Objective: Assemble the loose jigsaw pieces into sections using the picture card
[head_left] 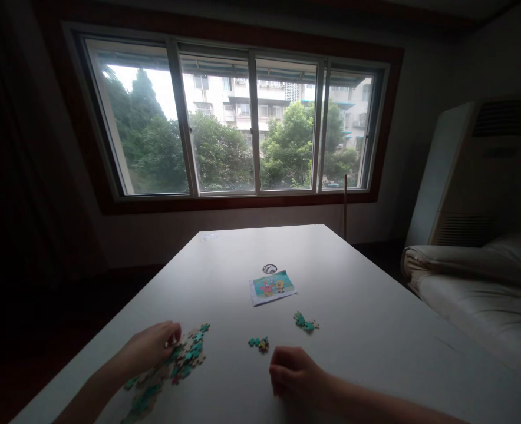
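My left hand rests over a loose heap of jigsaw puzzle pieces on the left of the white table. Its fingers are curled in a pinch, with a small pale bit, seemingly a puzzle piece, between them. My right hand is closed above the table near the middle; whatever its curled fingers may hold is hidden. Just beyond it lies a small cluster of green and yellow puzzle pieces. Another small group of green and tan pieces sits farther right. A picture card with colourful cartoon figures lies farther back.
The white table reaches toward a wide window. A round dark-rimmed hole is in its top behind the card, and a clear plastic-looking scrap lies at the far left corner. A pale sofa stands along the right side.
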`<state>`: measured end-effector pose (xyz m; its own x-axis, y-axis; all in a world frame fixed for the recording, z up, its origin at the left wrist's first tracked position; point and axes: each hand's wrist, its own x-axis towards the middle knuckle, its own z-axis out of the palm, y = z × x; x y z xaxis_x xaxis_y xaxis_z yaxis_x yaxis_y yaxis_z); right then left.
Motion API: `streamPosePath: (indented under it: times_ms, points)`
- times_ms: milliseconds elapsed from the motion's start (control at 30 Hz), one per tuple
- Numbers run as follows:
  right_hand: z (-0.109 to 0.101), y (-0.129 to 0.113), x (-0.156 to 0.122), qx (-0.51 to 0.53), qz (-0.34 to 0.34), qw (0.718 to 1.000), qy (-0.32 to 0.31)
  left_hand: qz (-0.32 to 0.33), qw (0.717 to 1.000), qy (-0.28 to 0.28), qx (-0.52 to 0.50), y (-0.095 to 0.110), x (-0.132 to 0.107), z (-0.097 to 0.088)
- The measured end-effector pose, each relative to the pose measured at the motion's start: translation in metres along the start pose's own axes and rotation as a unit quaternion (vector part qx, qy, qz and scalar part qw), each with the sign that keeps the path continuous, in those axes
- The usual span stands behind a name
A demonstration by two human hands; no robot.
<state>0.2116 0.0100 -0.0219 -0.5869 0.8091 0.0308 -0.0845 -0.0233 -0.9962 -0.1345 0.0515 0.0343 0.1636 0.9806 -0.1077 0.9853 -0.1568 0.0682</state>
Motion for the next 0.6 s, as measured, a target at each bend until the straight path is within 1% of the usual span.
streamPosePath:
  times_ms: [133,333,600]
  points:
    - [-0.001,0.0,0.0,0.001,-0.006,1.0,-0.007,-0.014,1.0,0.014,-0.005,-0.001,0.002,-0.001]
    - [0.0,0.003,0.002,0.002,-0.007,1.0,0.001,-0.021,0.999,0.04,-0.028,-0.005,0.005,0.001]
    - [0.001,0.001,0.001,0.005,-0.004,1.0,0.002,-0.018,0.995,0.047,-0.083,-0.015,0.012,0.0]
